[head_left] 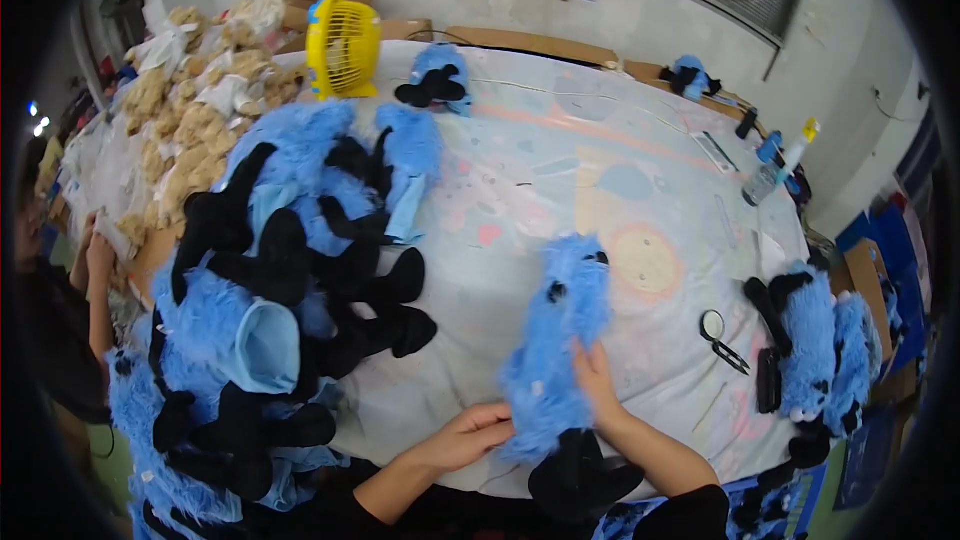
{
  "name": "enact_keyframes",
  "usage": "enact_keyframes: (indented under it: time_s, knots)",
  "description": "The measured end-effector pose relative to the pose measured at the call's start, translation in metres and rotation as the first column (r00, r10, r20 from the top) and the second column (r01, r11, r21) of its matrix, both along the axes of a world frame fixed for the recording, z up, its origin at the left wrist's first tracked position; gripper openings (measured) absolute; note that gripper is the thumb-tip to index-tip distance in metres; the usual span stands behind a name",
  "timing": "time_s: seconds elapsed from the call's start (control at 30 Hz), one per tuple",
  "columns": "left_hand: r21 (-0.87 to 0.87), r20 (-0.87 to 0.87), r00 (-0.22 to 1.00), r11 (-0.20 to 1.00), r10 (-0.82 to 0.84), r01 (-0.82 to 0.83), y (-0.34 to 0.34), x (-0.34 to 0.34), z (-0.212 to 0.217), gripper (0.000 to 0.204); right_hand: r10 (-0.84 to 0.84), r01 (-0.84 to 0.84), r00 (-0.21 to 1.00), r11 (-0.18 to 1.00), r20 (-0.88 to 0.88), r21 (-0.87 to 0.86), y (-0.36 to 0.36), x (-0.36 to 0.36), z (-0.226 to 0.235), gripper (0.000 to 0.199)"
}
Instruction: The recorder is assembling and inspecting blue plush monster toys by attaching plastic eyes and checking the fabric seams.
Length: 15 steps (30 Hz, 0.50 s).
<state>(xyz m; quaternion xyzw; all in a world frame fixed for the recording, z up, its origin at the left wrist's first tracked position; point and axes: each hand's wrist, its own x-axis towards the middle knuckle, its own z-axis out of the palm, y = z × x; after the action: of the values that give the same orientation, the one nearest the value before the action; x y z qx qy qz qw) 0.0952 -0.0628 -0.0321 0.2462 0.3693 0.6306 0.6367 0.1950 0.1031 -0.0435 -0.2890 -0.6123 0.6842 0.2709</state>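
Black floppy part (pixel 585 480) of this blue furry plush (pixel 560 340) is nearest the person, the rest stretching away over the near side of the cloth-covered tabletop (pixel 480 240). Left hand (pixel 470 437) has its grip clamped on the lower left edge. Right hand (pixel 600 387) is on the right edge, fingers partly hidden, so can't tell if that grip's closed. Big blue-and-black plush heap (pixel 195 305) off left, 1 yellow fan (pixel 343 47) way back.

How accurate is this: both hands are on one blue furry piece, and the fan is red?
The fan is yellow, not red: the head view shows it. The left hand and right hand are on one blue furry piece.
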Motion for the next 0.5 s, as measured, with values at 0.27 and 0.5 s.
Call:
enact_keyframes:
  time_s: [0.27,0.5]
  knots:
    - [0.337,-0.343,0.935,0.941,0.09,0.034,0.022,0.005,0.015,0.025,0.139,-0.153,0.986,0.973,-0.095,-0.172,0.056,0.053,-0.081,0.042]
    - [0.19,-0.599,0.79,0.981,0.133,-0.02,0.032,-0.011,0.01,0.022,0.138,-0.193,0.979,0.869,0.153,0.455,0.015,0.011,0.034,0.04]
